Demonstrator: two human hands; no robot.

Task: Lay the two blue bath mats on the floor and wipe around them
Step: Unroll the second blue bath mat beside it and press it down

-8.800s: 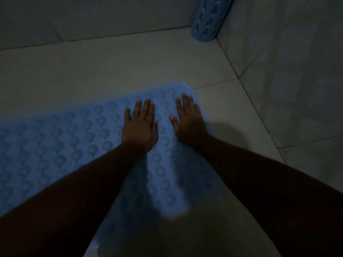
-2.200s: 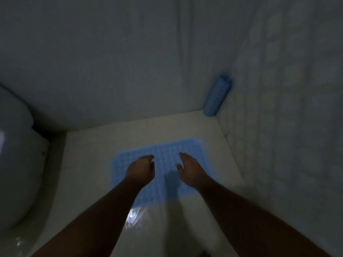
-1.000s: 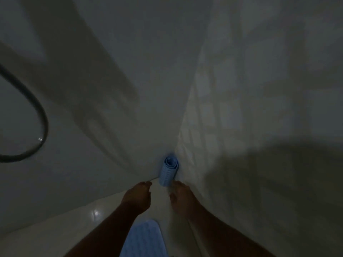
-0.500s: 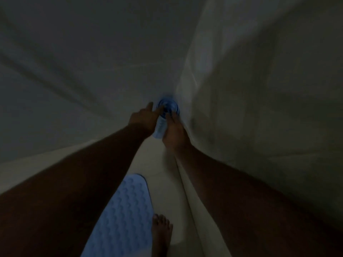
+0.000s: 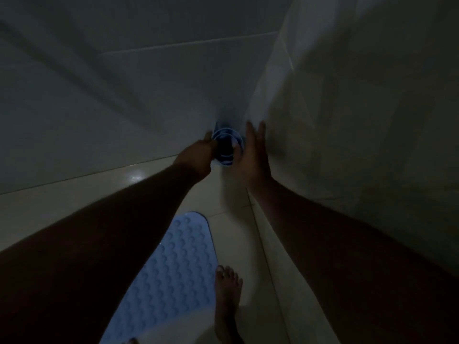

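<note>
In the dim corner where two walls meet, a rolled blue bath mat [image 5: 224, 163] is seen end-on, its dark hollow facing me. My left hand [image 5: 197, 155] grips the roll's left side, fingers curled round its rim. At the roll's right side is my right hand [image 5: 253, 157], fingers straight and pointing up, thumb close to the rim. A second blue bath mat [image 5: 173, 264], studded with round bumps, lies flat on the floor below my left forearm.
My bare right foot [image 5: 227, 291] stands on the pale tiled floor [image 5: 231, 224] just right of the flat mat. Tiled walls [image 5: 149, 95] close in behind and to the right of the roll. The room is dark.
I stood up from the flat mat and reached into the corner. Since half a second ago, my right hand's fingers have straightened beside the roll while the left keeps its grip.
</note>
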